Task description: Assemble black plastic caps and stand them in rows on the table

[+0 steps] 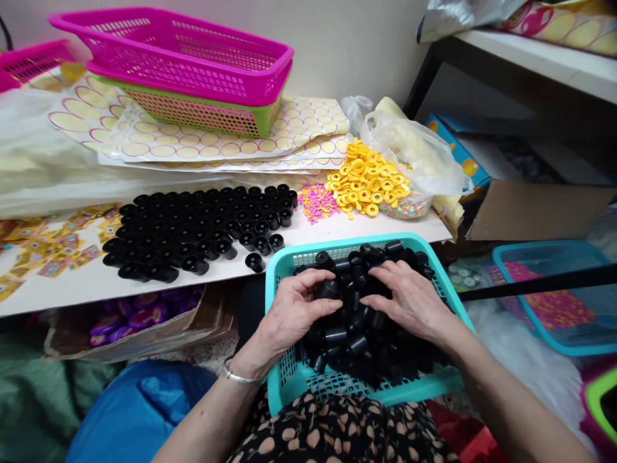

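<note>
A teal plastic basket [282,267] rests on my lap, heaped with small black plastic cylinders [359,331]. My left hand [294,308] lies on the heap at the left, fingers curled around several black cylinders. My right hand [409,296] rests on the heap at the right, fingers bent down into the pieces. Whether the right hand holds any is hidden. On the white table [313,235] beyond, many black cylinders [193,228] stand upright in rows.
Yellow rings [366,180] and tiny pink beads [317,202] lie at the table's right, beside a plastic bag [419,157]. Stacked pink and green baskets [193,71] sit on sticker sheets at the back. Another teal basket [554,296] stands at the right.
</note>
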A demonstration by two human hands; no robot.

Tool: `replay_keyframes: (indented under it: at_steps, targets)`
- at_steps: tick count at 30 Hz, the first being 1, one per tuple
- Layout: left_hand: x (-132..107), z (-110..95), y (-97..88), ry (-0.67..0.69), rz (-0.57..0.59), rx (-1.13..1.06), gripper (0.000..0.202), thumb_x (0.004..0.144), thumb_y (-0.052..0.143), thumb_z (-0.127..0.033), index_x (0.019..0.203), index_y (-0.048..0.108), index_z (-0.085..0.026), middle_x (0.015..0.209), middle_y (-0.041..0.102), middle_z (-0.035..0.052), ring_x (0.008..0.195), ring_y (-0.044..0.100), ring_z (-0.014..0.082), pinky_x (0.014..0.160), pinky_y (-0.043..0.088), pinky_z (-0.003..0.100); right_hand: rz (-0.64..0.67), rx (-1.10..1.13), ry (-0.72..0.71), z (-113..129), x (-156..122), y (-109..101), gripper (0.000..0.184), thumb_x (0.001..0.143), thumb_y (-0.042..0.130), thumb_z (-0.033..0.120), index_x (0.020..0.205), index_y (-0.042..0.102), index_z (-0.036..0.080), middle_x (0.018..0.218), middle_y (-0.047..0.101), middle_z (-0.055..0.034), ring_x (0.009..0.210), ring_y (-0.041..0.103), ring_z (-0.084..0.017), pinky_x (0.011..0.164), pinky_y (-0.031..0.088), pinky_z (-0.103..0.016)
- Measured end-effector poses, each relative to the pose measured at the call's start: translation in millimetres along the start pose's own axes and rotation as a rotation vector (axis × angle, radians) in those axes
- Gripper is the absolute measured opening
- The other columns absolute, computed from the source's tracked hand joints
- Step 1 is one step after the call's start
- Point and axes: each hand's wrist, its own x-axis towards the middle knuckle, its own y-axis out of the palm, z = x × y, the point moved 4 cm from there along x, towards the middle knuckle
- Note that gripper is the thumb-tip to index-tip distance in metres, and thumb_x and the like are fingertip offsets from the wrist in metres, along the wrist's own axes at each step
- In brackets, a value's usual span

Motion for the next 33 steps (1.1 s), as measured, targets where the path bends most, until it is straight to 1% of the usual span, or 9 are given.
replay_keyframes:
  at_steps: [2, 5, 9, 12, 14, 17, 20, 25, 33]
  targets:
    - [1, -1, 5.0, 0.054, 0.029, 0.087, 0.034, 0.060, 0.078, -0.015, 0.093, 0.072, -0.017, 0.092, 0.063, 0.0028, 0.084, 0.056, 0.0138, 0.076, 0.046, 0.024, 0.015, -0.158, 0.016, 11, 5, 3, 0.024, 0.085, 0.054, 0.038, 0.096, 0.063, 0.019, 0.093, 0.063, -0.0095, 0.091, 0.054, -0.028, 0.074, 0.044, -0.039]
    - [1, 1, 10.2, 0.004, 0.063, 0.073, 0.042, 0.059, 0.078, -0.015, 0.101, 0.070, -0.018, 0.091, 0.064, 0.0024, 0.084, 0.056, 0.0146, 0.075, 0.046, 0.025, 0.072, -0.258, 0.008, 25, 11, 5, 0.014, 0.084, 0.052, 0.025, 0.082, 0.064, 0.018, 0.086, 0.065, -0.0112, 0.086, 0.057, -0.029, 0.068, 0.042, -0.038]
    - [-1, 1, 12.5, -0.086, 0.068, -0.025, 0.040, 0.055, 0.078, -0.010, 0.094, 0.069, -0.016, 0.083, 0.064, 0.0009, 0.075, 0.056, 0.0125, 0.068, 0.046, 0.023, 0.145, -0.173, 0.019, 30, 20, -4, 0.014, 0.072, 0.051, 0.009, 0.078, 0.062, 0.016, 0.082, 0.067, -0.0130, 0.081, 0.061, -0.028, 0.066, 0.041, -0.036]
    - [-4, -6, 11.4, -0.043, 0.057, -0.053, 0.032, 0.057, 0.077, -0.010, 0.089, 0.071, -0.014, 0.085, 0.063, 0.0013, 0.075, 0.055, 0.0112, 0.067, 0.045, 0.021, 0.117, -0.071, 0.052, 21, 19, -13, 0.013, 0.072, 0.051, 0.011, 0.079, 0.061, 0.016, 0.075, 0.066, -0.0098, 0.073, 0.062, -0.025, 0.061, 0.043, -0.034]
    - [-6, -7, 12.6, -0.057, 0.079, -0.094, 0.032, 0.060, 0.077, -0.012, 0.091, 0.071, -0.014, 0.085, 0.063, 0.0013, 0.074, 0.055, 0.0103, 0.068, 0.045, 0.021, 0.011, 0.304, 0.108, 12, 11, -18, 0.015, 0.077, 0.053, 0.018, 0.091, 0.059, 0.018, 0.080, 0.066, -0.0072, 0.075, 0.063, -0.023, 0.064, 0.047, -0.033]
    - [-9, -5, 21.3, -0.155, 0.178, -0.141, 0.034, 0.064, 0.076, -0.017, 0.097, 0.070, -0.015, 0.078, 0.063, 0.0002, 0.066, 0.053, 0.0082, 0.064, 0.044, 0.021, -0.140, 1.153, 0.176, 5, -8, -15, 0.040, 0.076, 0.062, 0.026, 0.115, 0.052, 0.025, 0.098, 0.066, -0.0038, 0.088, 0.064, -0.021, 0.078, 0.051, -0.037]
    - [-10, -6, 33.2, -0.167, 0.251, -0.126, 0.035, 0.066, 0.076, -0.019, 0.099, 0.069, -0.015, 0.079, 0.064, 0.0006, 0.064, 0.052, 0.0077, 0.062, 0.041, 0.020, -0.184, 1.544, 0.173, 15, -23, -9, 0.047, 0.077, 0.063, 0.025, 0.122, 0.050, 0.030, 0.102, 0.065, -0.0019, 0.095, 0.064, -0.021, 0.090, 0.049, -0.042]
    - [-8, -9, 42.2, -0.135, 0.226, -0.144, 0.029, 0.062, 0.077, -0.015, 0.089, 0.070, -0.012, 0.073, 0.064, 0.0002, 0.063, 0.053, 0.0081, 0.062, 0.041, 0.020, -0.320, 1.519, 0.172, 28, -28, -3, 0.036, 0.078, 0.064, 0.026, 0.113, 0.055, 0.029, 0.109, 0.061, -0.0040, 0.101, 0.060, -0.022, 0.092, 0.047, -0.041]
    - [-9, -6, 36.6, -0.065, 0.211, -0.104, 0.033, 0.059, 0.078, -0.018, 0.091, 0.072, -0.014, 0.076, 0.065, 0.0012, 0.069, 0.054, 0.0112, 0.065, 0.043, 0.022, -0.317, 1.442, 0.201, 26, -28, 6, 0.046, 0.078, 0.066, 0.033, 0.121, 0.052, 0.029, 0.112, 0.061, -0.0070, 0.101, 0.060, -0.023, 0.090, 0.048, -0.040]
